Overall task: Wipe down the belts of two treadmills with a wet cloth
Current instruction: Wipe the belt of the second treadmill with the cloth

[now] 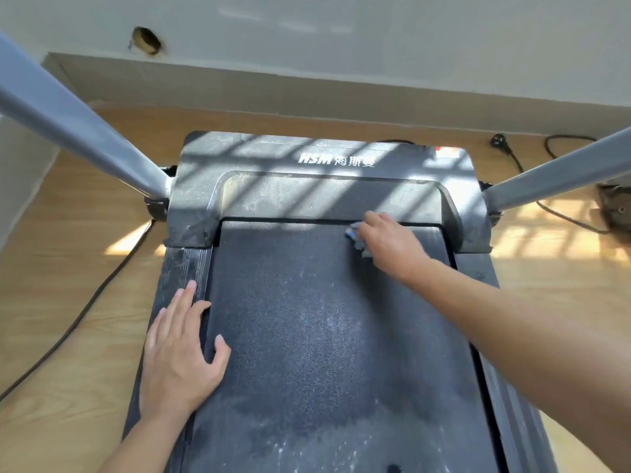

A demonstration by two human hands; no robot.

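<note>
We find the person bent over one treadmill, whose wide black textured running belt [324,336] fills the middle of the view and carries a pale film of dust, thickest toward the near end. The right hand [389,244] is reached out to the belt's far right corner, just short of the dusty grey plastic motor cover [324,196]. Its fingers are bent over a small grey-blue crumpled cloth [355,235], which it holds down against the belt surface. We judge this to be a wiping stroke set at the top edge. The left hand [181,356] lies flat with fingers straight and spread. The palm and fingers are on the ribbed black left side rail [184,264] and the thumb is across onto the belt. In our judgement this is a brace that carries the person's weight during the long reach. Most of the belt appears unwiped, and no second treadmill is in view. Two slanted grey metal uprights [78,121] rise from either side of the cover and narrow the room for the arms at the far end. The raised lip of the cover stops the cloth from travelling further forward. A black power cable [78,319] trails over the light wooden floor [68,233] on the left. A black plug [498,142] lies loose by the wall on the right, so the machine appears unpowered.
</note>
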